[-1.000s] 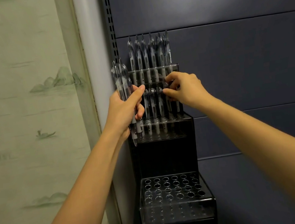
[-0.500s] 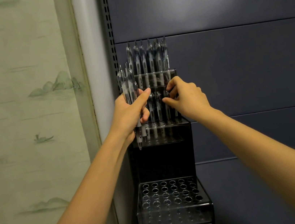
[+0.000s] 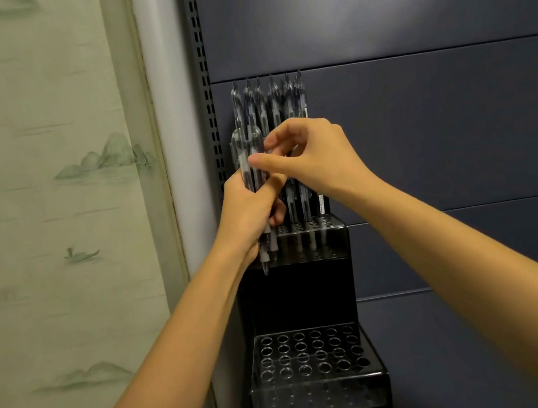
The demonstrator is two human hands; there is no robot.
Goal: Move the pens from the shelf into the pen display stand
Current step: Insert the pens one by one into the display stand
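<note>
A black tiered pen display stand (image 3: 302, 289) hangs on the dark blue panel. Its top tier holds several clear pens (image 3: 268, 100), and more pens (image 3: 305, 198) stand in the middle tier. The bottom tier (image 3: 313, 356) shows only open holes. My left hand (image 3: 248, 213) grips a bundle of clear pens (image 3: 249, 158) upright, just left of the middle tier. My right hand (image 3: 309, 153) reaches across to that bundle, thumb and fingers closing on the top of one pen there.
A slotted metal upright (image 3: 204, 74) runs along the stand's left side. A pale green curtain with a landscape print (image 3: 52, 199) hangs to the left. Dark blue wall panels (image 3: 442, 144) fill the right.
My right hand left the middle-tier pens and moved left and up to the bundle in my left hand. The left hand has stayed nearly still.
</note>
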